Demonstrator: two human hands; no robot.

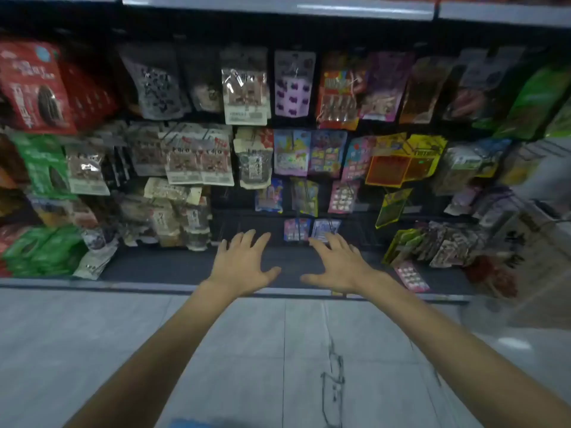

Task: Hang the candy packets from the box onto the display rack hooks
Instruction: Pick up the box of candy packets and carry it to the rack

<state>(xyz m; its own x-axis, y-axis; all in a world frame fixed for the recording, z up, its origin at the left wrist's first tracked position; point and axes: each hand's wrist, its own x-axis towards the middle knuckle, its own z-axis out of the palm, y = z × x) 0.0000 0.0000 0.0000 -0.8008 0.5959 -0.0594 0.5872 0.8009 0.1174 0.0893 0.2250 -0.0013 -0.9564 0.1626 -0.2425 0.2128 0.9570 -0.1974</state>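
Both my arms reach forward toward the dark display rack point(222, 196). My left hand point(242, 262) is spread with straight fingers and holds nothing. My right hand point(335, 265) is spread the same way, its fingertips just below two small candy packets point(296, 229) hanging on the lowest hooks. More candy packets hang above them: a pink one point(343, 196), a blue one point(269, 196) and a yellow-green one point(304, 196). A pink candy packet point(411, 275) lies flat on the bottom shelf to the right. No box is in view.
The rack is crowded with snack bags: red and green ones point(34, 88) at left, yellow ones point(404, 162) at right. A dark bottom shelf point(173, 267) lies under my hands. Grey floor tiles point(92, 335) fill the foreground. A blue object point(188, 424) peeks in at the bottom edge.
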